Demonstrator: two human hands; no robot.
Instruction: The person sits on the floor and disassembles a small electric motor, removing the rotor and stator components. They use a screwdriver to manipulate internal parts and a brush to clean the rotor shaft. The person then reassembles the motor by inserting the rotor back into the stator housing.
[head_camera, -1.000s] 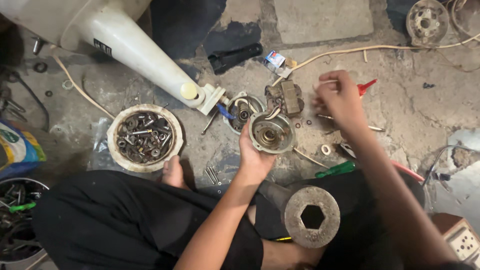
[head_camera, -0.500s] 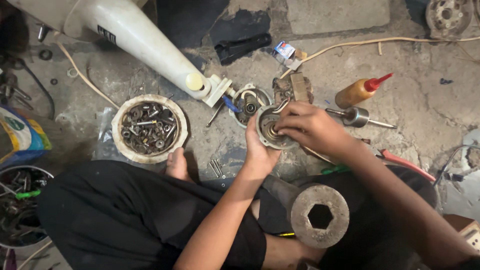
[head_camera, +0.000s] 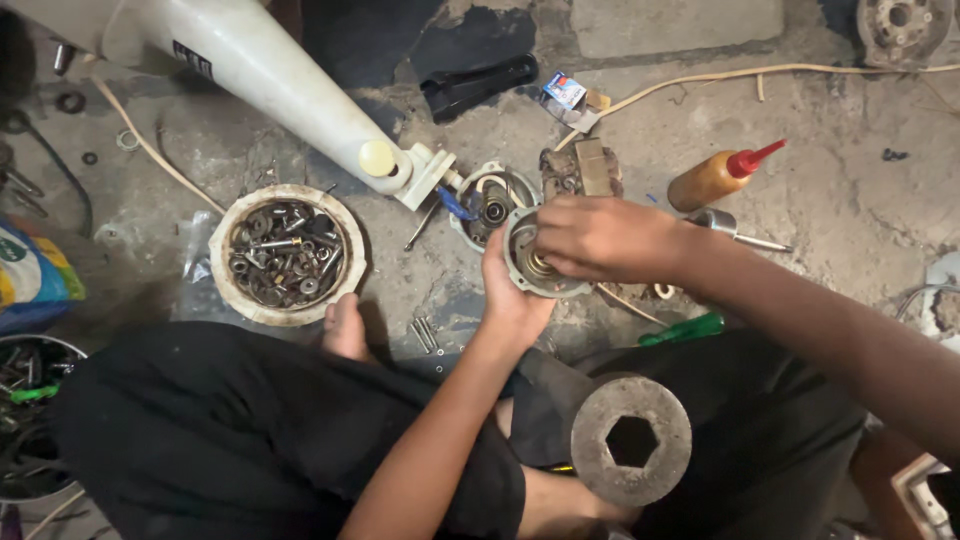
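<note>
Head view looked straight down on a person seated on a rough concrete floor, working over dark trousers. Their left hand cupped a round metal housing from below, fingers curled up round its near rim, so the grip was closed on it. The housing was held just above the floor in front of the knees, its open face turned up toward the camera; being round, it showed no long axis across the floor, its axis running up toward the lens. A brass-coloured centre part sat inside it. The right hand lay over the housing's far side, fingertips bent down into the open face; whether they pinched anything there could not be told.

Just beyond the housing lay a second round housing on the floor, also face up, with a bearing-like ring in it and a blue-handled tool across its edge. To the left sat a shallow round dish, pale-rimmed, filled with loose bolts, nuts, washers and small metal parts. A bare foot rested against its near rim. At the far left edge, part of another bowl held more dark hardware.

A white tapered casing ran diagonally from the upper left toward the second housing. An amber squeeze bottle with a red nozzle lay on its side, nozzle pointing up-right. A heavy disc with a hexagonal hole rested on the lap.
</note>
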